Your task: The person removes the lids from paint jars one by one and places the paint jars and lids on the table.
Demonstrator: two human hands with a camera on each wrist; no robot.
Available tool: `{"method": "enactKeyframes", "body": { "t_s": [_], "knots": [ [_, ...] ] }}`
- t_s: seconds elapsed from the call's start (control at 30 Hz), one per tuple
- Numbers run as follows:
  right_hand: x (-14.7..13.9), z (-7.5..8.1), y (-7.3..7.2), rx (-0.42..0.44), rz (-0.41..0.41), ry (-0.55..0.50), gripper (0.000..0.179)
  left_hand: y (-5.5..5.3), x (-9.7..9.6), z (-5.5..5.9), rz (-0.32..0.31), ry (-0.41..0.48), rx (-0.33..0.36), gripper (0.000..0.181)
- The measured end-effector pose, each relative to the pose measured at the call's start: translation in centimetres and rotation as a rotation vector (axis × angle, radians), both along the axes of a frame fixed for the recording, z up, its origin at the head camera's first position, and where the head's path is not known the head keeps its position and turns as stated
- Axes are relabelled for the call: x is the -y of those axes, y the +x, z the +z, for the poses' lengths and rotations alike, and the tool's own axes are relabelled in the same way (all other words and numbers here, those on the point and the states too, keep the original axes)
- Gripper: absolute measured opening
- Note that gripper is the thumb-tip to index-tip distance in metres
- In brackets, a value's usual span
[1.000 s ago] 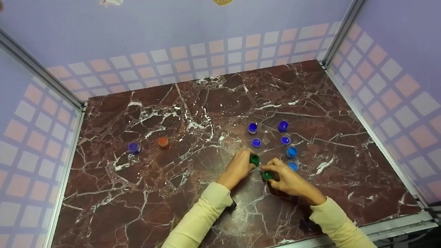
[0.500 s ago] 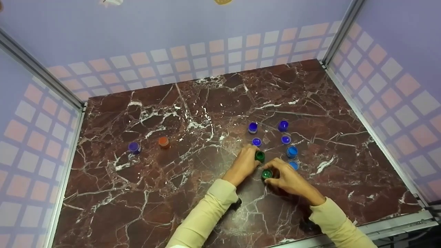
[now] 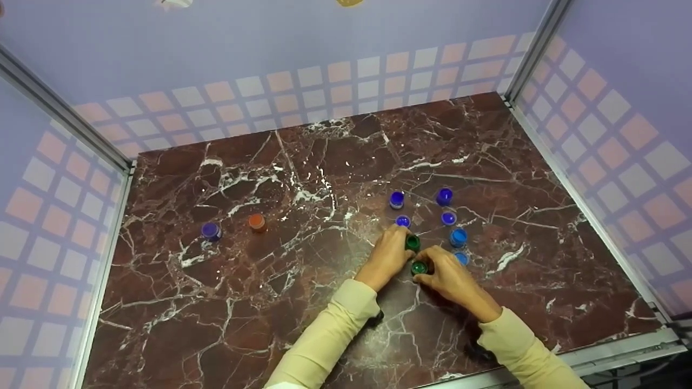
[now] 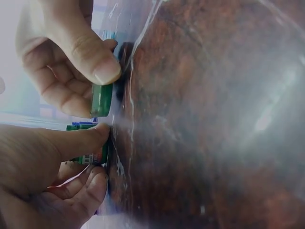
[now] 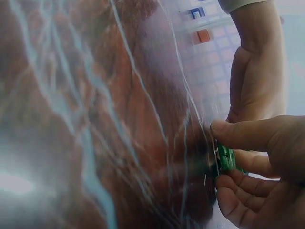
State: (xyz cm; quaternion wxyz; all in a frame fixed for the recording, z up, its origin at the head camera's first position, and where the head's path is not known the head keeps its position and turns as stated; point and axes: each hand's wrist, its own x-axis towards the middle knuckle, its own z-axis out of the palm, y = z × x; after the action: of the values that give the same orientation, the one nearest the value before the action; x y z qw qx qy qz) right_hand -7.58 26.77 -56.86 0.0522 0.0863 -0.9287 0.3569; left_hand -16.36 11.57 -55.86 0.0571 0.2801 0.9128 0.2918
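Note:
My left hand holds a small open paint jar with green paint; a label shows on its side in the left wrist view. Just in front of it, my right hand pinches a green jar lid between thumb and fingers, low over the table. In the left wrist view the lid is tilted on edge, close to the tabletop. Beyond the left hand stands a dark blue paint jar, its lid partly behind the knuckles.
Another dark blue jar and its lid sit at right, above a light blue jar and lid. Leftward on the marbled table stand a purple jar and an orange jar. Panels enclose the table.
My left hand has moved the green jar rightward and slightly away. My right hand has shifted a little away with the green lid, and the two hands are now closer together.

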Motion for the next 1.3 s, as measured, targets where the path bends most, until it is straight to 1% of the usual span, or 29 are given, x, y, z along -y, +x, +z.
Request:
{"method": "enactKeyframes", "body": {
  "t_s": [0.23, 0.5, 0.77, 1.07, 1.2, 1.3],
  "knots": [
    [0.25, -0.1, -0.13, 0.003, -0.02, 0.006, 0.034, 0.28, -0.15, -0.09, 0.023, -0.015, -0.038, 0.034],
    [0.32, -0.19, -0.15, -0.026, -0.004, 0.016, 0.034, 0.41, -0.17, -0.12, 0.029, -0.01, -0.063, 0.035],
    [0.38, -0.32, -0.22, -0.033, -0.007, 0.006, 0.036, 0.44, -0.31, -0.04, 0.039, -0.032, -0.057, 0.031],
    [0.44, -0.31, -0.26, -0.008, -0.01, 0.004, 0.037, 0.31, -0.37, 0.11, 0.064, -0.076, -0.018, 0.032],
    [0.49, -0.32, -0.27, -0.011, -0.009, 0.007, 0.036, 0.22, -0.29, 0.03, 0.061, -0.074, -0.023, 0.033],
    [0.52, -0.32, -0.28, -0.017, -0.008, 0.009, 0.035, 0.13, -0.21, -0.03, 0.061, -0.064, -0.014, 0.033]
  ]
}}
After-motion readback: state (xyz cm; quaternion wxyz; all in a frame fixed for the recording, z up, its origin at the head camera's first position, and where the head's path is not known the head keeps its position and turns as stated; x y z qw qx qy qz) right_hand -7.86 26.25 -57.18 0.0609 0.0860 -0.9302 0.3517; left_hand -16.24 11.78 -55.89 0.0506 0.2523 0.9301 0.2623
